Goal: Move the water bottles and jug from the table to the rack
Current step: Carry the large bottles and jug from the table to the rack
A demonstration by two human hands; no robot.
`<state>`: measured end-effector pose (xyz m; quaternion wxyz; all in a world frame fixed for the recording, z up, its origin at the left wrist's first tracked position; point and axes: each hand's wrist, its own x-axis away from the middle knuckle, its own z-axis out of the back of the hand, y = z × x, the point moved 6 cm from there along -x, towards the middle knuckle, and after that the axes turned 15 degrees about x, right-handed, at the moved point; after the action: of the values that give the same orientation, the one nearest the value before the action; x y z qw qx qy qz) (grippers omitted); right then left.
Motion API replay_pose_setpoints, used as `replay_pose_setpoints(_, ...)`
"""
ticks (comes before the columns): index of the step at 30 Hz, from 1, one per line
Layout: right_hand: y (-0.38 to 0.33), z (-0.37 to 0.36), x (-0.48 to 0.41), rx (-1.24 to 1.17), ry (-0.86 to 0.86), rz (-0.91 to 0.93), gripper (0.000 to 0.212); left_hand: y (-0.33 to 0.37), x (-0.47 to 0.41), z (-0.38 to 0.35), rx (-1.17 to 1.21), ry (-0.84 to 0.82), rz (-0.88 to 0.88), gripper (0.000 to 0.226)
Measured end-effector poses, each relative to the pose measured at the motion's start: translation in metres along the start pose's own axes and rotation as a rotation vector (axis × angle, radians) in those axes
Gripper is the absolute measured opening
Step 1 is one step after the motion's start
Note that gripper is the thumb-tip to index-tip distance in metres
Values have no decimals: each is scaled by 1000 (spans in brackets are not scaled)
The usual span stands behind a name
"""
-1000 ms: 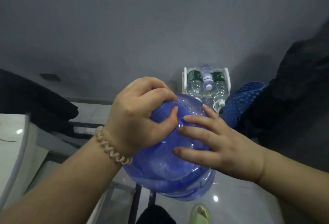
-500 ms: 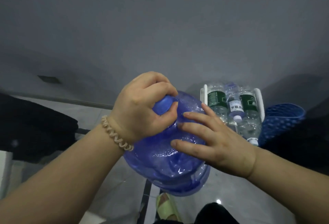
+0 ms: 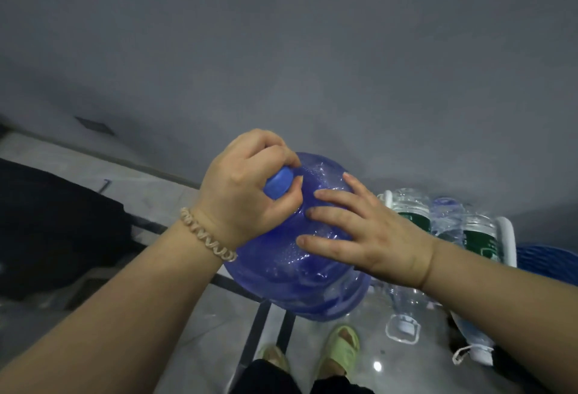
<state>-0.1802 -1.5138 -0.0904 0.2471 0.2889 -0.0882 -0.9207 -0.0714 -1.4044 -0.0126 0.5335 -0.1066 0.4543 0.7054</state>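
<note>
I carry a large translucent blue water jug (image 3: 291, 271) in the air above the floor. My left hand (image 3: 247, 193) grips its neck around the blue cap (image 3: 278, 186). Spread flat on the jug's shoulder, my right hand (image 3: 369, 231) presses with straight fingers. To the right stands a white rack (image 3: 506, 237) holding clear water bottles with green labels (image 3: 413, 220) and one blue-tinted bottle (image 3: 445, 215). The rack is partly hidden by my right arm.
A grey wall fills the upper view. A black object (image 3: 56, 224) sits at the left and a blue perforated basket (image 3: 547, 262) at the far right. My feet in green slippers (image 3: 339, 346) stand on the glossy tiled floor below the jug.
The view has swung left and downward, so the rack has shifted to the right and nearer. Both hands keep the same hold on the jug, whose cap shows more.
</note>
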Motion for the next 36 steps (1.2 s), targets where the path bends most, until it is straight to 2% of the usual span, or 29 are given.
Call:
replay_pose_setpoints(9, 34, -69, -6, 25, -18, -57, 35, -82, -21, -33, 73, -60, 36, 11)
replay_pose_setpoints(19, 48, -123, -4, 35, 5, -103, 31, -135, -26, -60, 90, -115, -4, 8)
replay_pose_setpoints(36, 50, -181, 37, 29, 61, -206, 34, -164, -17, -111, 88, -239, -35, 8)
